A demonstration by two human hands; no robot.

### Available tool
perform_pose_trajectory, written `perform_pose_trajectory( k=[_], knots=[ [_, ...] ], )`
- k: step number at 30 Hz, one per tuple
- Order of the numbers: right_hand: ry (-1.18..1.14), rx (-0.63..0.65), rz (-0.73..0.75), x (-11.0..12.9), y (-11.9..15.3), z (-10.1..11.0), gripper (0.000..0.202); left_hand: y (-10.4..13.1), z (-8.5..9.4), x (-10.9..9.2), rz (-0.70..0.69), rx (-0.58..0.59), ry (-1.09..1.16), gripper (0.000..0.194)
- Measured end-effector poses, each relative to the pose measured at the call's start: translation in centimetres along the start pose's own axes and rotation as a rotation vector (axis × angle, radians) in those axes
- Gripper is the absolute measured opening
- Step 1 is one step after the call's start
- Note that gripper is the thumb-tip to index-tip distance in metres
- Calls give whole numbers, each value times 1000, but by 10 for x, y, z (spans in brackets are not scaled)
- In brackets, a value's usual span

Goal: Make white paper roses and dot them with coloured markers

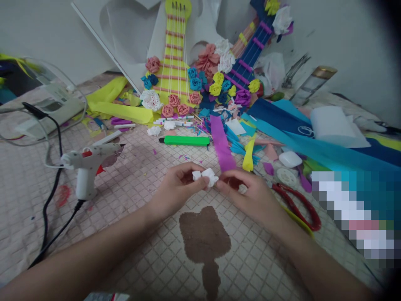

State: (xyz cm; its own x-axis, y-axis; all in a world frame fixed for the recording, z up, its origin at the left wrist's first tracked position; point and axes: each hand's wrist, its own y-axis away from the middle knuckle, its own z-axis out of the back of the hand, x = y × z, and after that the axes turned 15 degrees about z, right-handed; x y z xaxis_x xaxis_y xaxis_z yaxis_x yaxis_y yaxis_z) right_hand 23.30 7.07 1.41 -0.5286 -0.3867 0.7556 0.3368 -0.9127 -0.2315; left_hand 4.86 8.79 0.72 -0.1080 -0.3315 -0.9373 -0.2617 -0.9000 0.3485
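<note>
I pinch the small white crumpled paper flower [206, 176] between my left hand [175, 188] and right hand [247, 194], fingertips clamped on it above the pink quilted mat [140, 167], keeping its folds tight.

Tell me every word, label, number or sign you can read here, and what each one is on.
None can be read.
White mark on the blue paper sheet: looks like a logo, too blurred to read.
Panel on the white device: too small to read.
Pixelated patch: masked, unreadable.
White paper piece between left hand and right hand: blank.
</note>
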Motion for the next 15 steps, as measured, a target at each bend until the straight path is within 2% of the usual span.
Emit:
perform_pose_trajectory(
  k=[2,4,8,10,12,15],
  knots=[
    [186,133,-16,-4,-1,3,13,-2,2,1,-14,-35,-16,13],
    [274,251,-17,-8,0,4,9,-3,2,2,-18,-57,-31,14],
    [299,342,10,-9,3,2,7,-2,0,0,-3,-76,-22,16],
    [310,328,15,-6,4,2,8,-1,0,-2,2,-72,3,13],
    [309,260,-12,-2,5,4,9,1,0,-4,14,-83,22,11],
    [240,25,-19,2,4,8,10,1,1,-5,23,-118,50,11]
  ],
)
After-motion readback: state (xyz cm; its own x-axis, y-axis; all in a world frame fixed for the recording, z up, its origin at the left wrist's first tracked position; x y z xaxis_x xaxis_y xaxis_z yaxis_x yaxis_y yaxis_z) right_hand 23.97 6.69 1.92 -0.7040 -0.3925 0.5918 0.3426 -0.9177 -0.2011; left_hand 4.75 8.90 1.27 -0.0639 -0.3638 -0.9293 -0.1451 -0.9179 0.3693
